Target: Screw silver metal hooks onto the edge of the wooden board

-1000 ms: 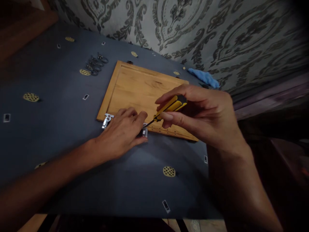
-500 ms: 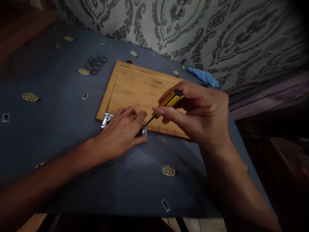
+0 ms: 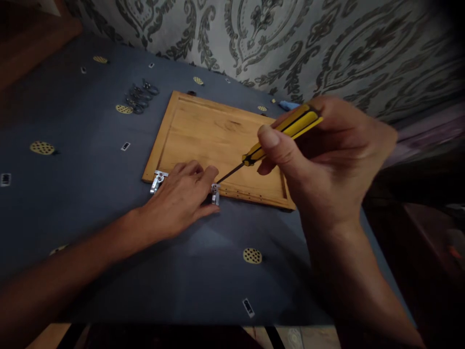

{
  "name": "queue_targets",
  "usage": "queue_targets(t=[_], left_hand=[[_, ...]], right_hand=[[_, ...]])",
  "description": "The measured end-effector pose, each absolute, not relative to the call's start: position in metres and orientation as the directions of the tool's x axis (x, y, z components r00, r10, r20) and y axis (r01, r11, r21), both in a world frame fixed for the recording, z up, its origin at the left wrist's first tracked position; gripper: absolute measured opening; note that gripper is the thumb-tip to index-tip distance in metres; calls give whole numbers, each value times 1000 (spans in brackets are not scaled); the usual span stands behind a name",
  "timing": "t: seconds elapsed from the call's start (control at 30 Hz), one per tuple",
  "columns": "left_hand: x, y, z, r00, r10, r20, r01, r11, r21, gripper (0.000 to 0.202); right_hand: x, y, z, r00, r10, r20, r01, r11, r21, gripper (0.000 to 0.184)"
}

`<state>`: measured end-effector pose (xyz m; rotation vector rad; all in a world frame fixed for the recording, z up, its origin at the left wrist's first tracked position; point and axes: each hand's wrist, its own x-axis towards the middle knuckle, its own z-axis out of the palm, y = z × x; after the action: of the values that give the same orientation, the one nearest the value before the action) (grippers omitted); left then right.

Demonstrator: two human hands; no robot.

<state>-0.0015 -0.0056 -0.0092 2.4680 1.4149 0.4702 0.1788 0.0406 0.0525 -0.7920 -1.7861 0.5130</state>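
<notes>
A wooden panel [image 3: 210,135] lies flat on the dark blue table [image 3: 90,160]. My left hand [image 3: 179,201] rests on its near edge, fingers pressed down over a small metal hinge [image 3: 215,192]. A second metal hinge [image 3: 157,179] sticks out at the panel's near left corner. My right hand [image 3: 327,155] grips a yellow and black screwdriver [image 3: 279,135], raised above the panel. Its thin tip slants down and left to just above the hinge by my left fingertips.
A cluster of dark metal rings [image 3: 141,96] lies at the back left of the table. A blue cloth [image 3: 288,104] peeks out behind my right hand near the patterned wall [image 3: 290,39]. The table's right edge drops off beside the panel.
My right hand has lifted up and to the right with the screwdriver, tilting the handle higher and drawing the tip back from the hinge. The left hand has stayed in place.
</notes>
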Motion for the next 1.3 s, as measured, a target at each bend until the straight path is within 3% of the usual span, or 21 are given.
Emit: queue_targets(t=[0.13,0.57,0.9,1.17,1.3], left_hand=[[-2,-6,-10,470,867,169,783,-497,374,44],[-1,-6,-9,466,869,167,790,-493,365,46],[-1,-6,-7,465,875,138,794,-481,373,43],[-1,-5,-7,473,873,119,791,-480,379,46],[-1,-5,-6,475,873,108,793,-478,376,44]], right_hand=[[180,40,53,-241,753,612,335,656,-676,34],[176,42,45,-324,791,520,356,611,-707,29],[178,43,44,-368,801,472,365,591,-719,36],[190,46,61,-555,810,189,265,388,-882,31],[194,48,63,-582,794,172,249,376,-893,23]])
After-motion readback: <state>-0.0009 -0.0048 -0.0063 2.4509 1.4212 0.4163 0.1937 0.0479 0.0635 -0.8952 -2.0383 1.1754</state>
